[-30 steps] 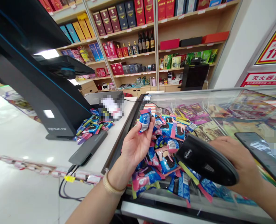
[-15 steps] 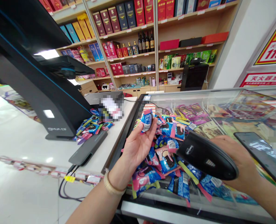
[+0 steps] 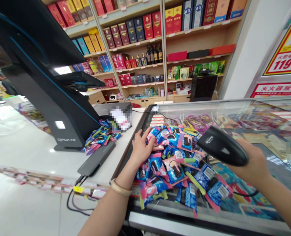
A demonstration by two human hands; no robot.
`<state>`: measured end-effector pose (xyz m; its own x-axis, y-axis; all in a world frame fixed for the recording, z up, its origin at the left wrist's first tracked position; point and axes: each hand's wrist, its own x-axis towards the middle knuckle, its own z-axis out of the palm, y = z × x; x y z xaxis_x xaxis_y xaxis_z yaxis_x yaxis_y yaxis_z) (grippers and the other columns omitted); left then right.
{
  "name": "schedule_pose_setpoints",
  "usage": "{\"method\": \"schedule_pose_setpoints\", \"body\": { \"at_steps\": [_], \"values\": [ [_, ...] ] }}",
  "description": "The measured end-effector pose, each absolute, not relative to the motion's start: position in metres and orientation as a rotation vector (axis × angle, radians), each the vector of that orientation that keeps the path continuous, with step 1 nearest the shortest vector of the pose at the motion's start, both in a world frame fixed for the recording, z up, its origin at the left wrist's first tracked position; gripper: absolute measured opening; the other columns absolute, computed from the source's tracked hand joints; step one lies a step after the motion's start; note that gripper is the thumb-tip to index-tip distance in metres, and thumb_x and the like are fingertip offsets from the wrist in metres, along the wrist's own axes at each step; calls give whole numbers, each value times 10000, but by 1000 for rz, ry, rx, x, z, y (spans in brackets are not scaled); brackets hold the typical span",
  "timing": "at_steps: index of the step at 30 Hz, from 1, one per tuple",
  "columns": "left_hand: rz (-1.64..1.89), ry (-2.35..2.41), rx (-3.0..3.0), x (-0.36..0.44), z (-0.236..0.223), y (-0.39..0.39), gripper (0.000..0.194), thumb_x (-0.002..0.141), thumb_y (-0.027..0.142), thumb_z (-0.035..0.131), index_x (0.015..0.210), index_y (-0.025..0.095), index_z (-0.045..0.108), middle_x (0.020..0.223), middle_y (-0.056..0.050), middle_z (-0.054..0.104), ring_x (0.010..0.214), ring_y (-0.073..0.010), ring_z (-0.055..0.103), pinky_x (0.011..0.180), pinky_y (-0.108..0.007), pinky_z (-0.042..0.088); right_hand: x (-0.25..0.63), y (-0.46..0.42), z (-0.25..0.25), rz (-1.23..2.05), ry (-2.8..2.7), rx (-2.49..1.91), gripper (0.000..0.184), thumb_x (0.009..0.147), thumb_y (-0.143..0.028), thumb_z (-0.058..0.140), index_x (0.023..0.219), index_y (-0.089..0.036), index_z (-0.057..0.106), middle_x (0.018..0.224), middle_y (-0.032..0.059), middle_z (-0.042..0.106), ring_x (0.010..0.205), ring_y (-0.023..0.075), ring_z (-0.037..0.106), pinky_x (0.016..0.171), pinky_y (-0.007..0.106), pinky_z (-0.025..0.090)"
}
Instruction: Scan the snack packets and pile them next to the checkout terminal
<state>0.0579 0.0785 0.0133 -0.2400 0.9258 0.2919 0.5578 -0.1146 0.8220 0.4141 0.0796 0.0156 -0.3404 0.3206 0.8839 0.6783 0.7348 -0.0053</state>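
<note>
Handling of small packets is the step in hand, with the left hand at the upper left edge of the pile and the scanner in the right hand. The pile lies on the glass table, with packets overlapping at mixed angles; several barcodes face up.

Left hand: fingers open and spread, touching the packet at that edge. No firm grip is visible; whether the contact is a pick or a release cannot be told from this view.

Right hand: fingers closed around the scanner's handle, partly hidden by the scanner. The scanner is raised over the right side of the pile, its head directed towards the left hand's side. Whether it is reading a code cannot be confirmed.

Judged from this position, a pick would call for closing the thumb and fingers on one packet only, then separating it from its neighbours. A reading would require an exposed, reasonably flat barcode facing the scanner head. Crumpled film or a covering finger could block the code.

The phone lies beyond the right hand. A second heap rests on the white table, beside the stand.
</note>
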Motion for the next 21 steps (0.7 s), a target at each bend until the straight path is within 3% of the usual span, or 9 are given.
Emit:
{"method": "schedule_pose_setpoints", "body": {
  "at_steps": [4, 8, 12, 14, 17, 21],
  "values": [
    [1193, 1710, 1725, 62, -1, 92, 535, 961, 511, 549, 1409, 226, 608, 1554, -169, 487, 1522, -312, 379, 1250, -516, 293, 413, 82, 13, -431, -1934, -751, 86, 873, -326, 577, 935, -272, 602, 735, 20, 716, 607, 222, 679, 578, 344, 535],
    [1041, 1726, 1785, 70, 1, 103, 569, 996, 455, 475, 1502, 198, 507, 1605, -189, 438, 1541, -296, 355, 1259, -497, 274, 421, 87, 4, -409, -1933, -772, 173, 792, -291, 634, 964, -271, 633, 768, 30, 731, 643, 249, 695, 595, 361, 544],
    [875, 1987, 1834, 70, 17, 95, 647, 985, 529, 486, 1553, 223, 441, 1609, -212, 428, 1529, -367, 368, 1217, -600, 293, 430, 94, -6, -447, -1938, -854, 228, 769, -283, 645, 995, -262, 667, 806, 56, 752, 699, 272, 727, 624, 363, 565],
    [929, 2101, 1893, 60, 28, 85, 656, 977, 538, 495, 1547, 217, 448, 1567, -215, 476, 1489, -378, 424, 1192, -603, 325, 434, 96, -9, -423, -1930, -911, 229, 760, -294, 646, 985, -264, 677, 800, 58, 753, 699, 275, 727, 630, 362, 569],
    [1113, 2259, 1955, 25, 43, 70, 608, 948, 449, 549, 1488, 172, 519, 1472, -208, 557, 1385, -353, 533, 1167, -514, 392, 436, 98, -12, -406, -1927, -918, 220, 755, -306, 660, 970, -271, 684, 788, 51, 743, 673, 267, 711, 619, 358, 562],
    [1099, 2756, 1821, -47, 58, 53, 553, 910, 345, 578, 1424, 140, 578, 1409, -216, 590, 1327, -364, 560, 1131, -494, 423, 438, 99, -9, -443, -1936, -855, 194, 761, -290, 647, 954, -279, 651, 789, 49, 739, 689, 269, 717, 631, 363, 564]
  ]
}}
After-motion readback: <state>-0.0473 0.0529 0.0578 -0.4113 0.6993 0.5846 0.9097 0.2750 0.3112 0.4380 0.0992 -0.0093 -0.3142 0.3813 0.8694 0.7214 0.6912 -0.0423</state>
